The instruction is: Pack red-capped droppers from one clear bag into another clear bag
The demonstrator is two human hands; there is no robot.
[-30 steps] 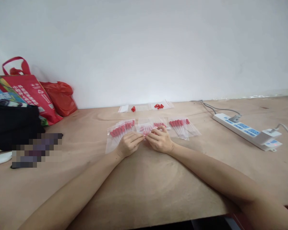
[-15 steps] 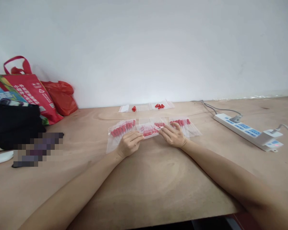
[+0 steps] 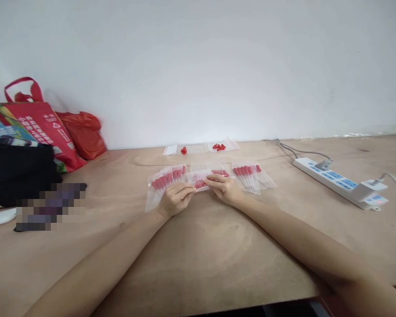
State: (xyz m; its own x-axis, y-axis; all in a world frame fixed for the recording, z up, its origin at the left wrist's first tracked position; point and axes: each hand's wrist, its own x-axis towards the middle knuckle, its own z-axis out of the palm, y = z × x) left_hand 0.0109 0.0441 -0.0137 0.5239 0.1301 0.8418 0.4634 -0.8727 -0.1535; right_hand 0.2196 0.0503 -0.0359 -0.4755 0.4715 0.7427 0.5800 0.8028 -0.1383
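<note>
The left hand (image 3: 176, 199) pinches the near edge of a clear bag (image 3: 200, 183) of red-tipped sticks; the right hand (image 3: 227, 191) touches that edge, but I cannot tell whether it clamps. Similar packets crowd in: left packets (image 3: 165, 179), partly covered by the left hand, and right packets (image 3: 246, 171). Red pieces (image 3: 219, 146) lie behind. A power strip (image 3: 333, 178) and tote (image 3: 48, 130) sit well apart.

soft light, wall (image 3: 198, 88) palest centrally, faint shadows
</note>
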